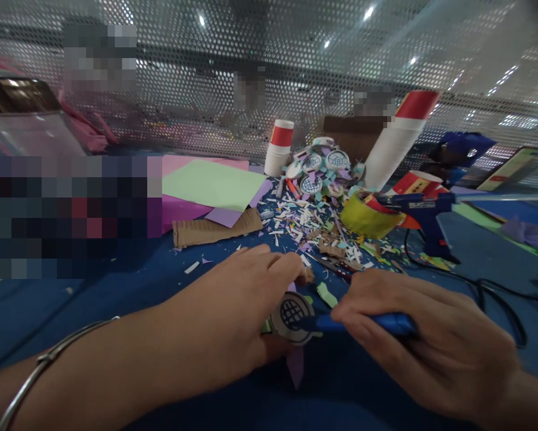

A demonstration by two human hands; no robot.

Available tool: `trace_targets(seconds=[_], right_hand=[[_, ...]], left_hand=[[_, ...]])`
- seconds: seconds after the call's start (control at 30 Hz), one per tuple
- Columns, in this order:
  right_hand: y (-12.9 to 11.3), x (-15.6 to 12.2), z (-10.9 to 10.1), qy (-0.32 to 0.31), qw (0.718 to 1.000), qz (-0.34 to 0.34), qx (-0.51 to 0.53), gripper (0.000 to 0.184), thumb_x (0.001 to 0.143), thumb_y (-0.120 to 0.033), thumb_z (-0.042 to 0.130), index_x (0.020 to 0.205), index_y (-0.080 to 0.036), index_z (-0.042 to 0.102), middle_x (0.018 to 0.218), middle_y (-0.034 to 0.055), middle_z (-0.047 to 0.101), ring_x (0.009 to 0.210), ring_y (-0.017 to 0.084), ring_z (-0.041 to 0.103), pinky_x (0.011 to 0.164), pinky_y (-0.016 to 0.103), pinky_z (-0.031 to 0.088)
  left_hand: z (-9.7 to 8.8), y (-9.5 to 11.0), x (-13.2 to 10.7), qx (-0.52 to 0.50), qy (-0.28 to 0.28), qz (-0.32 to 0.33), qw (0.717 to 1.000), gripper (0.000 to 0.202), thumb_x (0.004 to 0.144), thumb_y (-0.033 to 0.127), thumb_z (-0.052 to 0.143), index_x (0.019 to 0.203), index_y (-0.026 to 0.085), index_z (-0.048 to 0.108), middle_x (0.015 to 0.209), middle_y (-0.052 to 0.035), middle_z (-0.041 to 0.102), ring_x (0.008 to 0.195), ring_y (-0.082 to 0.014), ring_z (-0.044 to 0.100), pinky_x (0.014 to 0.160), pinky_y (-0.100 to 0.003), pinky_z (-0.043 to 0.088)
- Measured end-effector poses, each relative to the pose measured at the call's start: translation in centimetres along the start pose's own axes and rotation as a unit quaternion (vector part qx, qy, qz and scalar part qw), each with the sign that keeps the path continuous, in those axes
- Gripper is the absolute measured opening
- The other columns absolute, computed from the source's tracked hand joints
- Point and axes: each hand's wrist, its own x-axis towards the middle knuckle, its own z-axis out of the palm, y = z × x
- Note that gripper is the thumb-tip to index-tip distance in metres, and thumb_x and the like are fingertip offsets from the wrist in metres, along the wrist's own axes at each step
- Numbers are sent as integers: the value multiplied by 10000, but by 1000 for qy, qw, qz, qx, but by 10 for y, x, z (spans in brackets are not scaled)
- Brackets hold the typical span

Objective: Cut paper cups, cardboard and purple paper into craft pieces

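Note:
My left hand [242, 305] is closed around a small round paper piece [292, 316] with a dark grid drawn on it, holding it down on the blue table [129, 299]. My right hand [431, 341] grips a blue pen [363, 323] whose tip rests on the round piece. A purple paper strip [296, 365] hangs below the piece.
Paper scraps [305, 227] litter the table beyond my hands. A pile of similar round pieces [318, 167] sits between stacks of paper cups [278, 146]. A blue glue gun [426, 215], yellow tape roll [368, 216], coloured paper sheets [210, 182] and a cardboard strip [215, 228] lie around. A perforated screen [269, 66] stands behind.

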Motion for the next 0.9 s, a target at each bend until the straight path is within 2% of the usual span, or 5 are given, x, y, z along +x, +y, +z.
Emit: trace_targets(seconds=[0.17,0.3,0.5,0.7,0.9], right_hand=[[3,-2,-2,33,999,22,-36,119,851,-128,574,796,-218,631,667,3,694,583,137,674,547,211,554],[4,-4,-2,41,998,22,-47,122,850,-134,568,783,-217,629,658,1,689,561,131,665,522,204,541],[7,-9,4,88,993,23,-72,102,868,-153,565,827,-225,623,710,-7,694,599,117,661,599,203,549],[5,-2,4,50,994,-10,-95,143,871,-106,552,791,-201,624,692,-1,701,617,97,670,637,152,535],[5,0,2,54,993,-9,-102,152,864,-109,547,782,-199,638,692,-8,695,639,68,661,672,106,507]], left_hand=[[5,-3,-3,-7,21,7,1000,452,784,336,703,1187,235,524,1090,-43,606,1007,-272,553,829,-383,400],[4,-3,-2,-7,21,9,1000,411,785,327,695,1152,220,545,1050,-44,609,965,-269,568,799,-373,409],[5,-4,-2,3,26,8,1000,427,772,318,709,1149,215,537,1058,-43,617,992,-268,568,837,-379,413],[7,-4,-3,4,28,10,1000,451,767,307,710,1164,222,514,1074,-37,609,1010,-266,559,850,-393,408],[6,-4,-1,14,23,10,1000,433,760,301,716,1133,214,514,1048,-40,598,987,-268,557,820,-393,413]])
